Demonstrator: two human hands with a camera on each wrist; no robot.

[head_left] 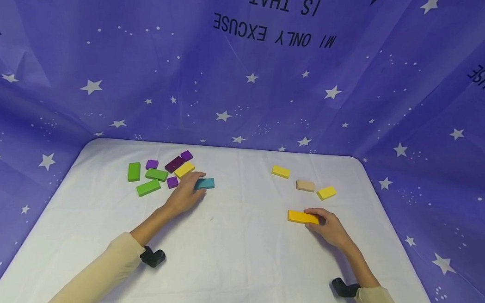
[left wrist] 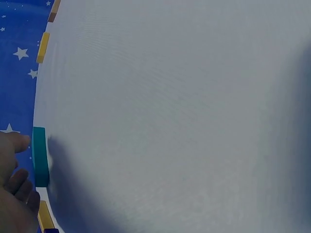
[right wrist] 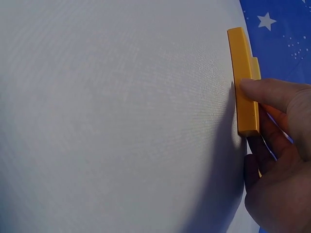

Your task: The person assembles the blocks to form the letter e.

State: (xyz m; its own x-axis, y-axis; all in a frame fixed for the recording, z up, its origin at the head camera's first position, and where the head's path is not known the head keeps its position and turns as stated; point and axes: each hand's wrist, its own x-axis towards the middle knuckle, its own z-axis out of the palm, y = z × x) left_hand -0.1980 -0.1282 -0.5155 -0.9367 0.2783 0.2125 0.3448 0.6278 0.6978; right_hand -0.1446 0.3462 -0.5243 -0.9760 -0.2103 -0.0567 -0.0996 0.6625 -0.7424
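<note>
Blue block (head_left: 207,183), left on the table (head_left: 235,262), is reached around by the half-open left hand (head_left: 185,193), its grip unclear, while the orange block (head_left: 298,216), further right, is pinched by the right hand (head_left: 329,227), so gripping seems in hand and a firm left hold seems needed next

Printed with white stars (head_left: 224,116) and black capital lettering (head_left: 240,26); hung as a purple-blue cloth backdrop (head_left: 213,85) behind and on both sides of the white-covered bench (head_left: 236,257).
</note>
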